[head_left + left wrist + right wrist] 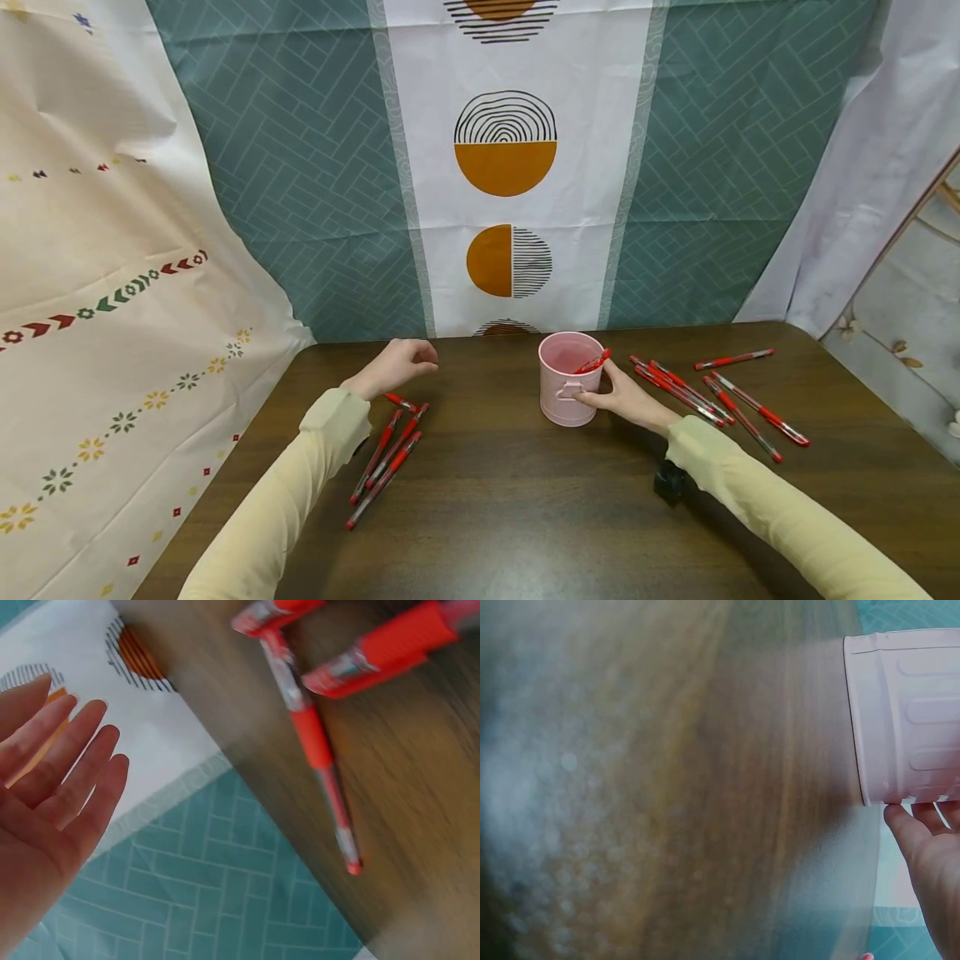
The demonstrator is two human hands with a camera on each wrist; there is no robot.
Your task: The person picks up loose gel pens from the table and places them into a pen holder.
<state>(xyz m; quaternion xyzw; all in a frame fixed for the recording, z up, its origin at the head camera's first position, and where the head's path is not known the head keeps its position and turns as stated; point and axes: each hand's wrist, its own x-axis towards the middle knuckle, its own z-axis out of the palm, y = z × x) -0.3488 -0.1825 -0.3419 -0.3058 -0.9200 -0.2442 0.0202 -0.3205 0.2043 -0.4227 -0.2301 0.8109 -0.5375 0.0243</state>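
A pink bucket-shaped pen holder [558,404] with a small side handle stands upright near the back of the table. Inside it, red pens [592,362] lean on the right rim; how many cannot be told. My right hand [626,398] holds the holder's right side, thumb by the handle; the right wrist view shows fingertips [900,825] against its wall. My left hand [393,367] hovers over the table's left part with nothing in it, its fingers loosely extended in the left wrist view. Below it lie several red gel pens [408,423], one [311,739] apart from the others.
More red pens [678,392] lie spread on the table to the right of the holder. The brown wooden table [480,508] meets a patterned cloth [506,167] along its back edge. A cream cloth [135,375] hangs at the left side.
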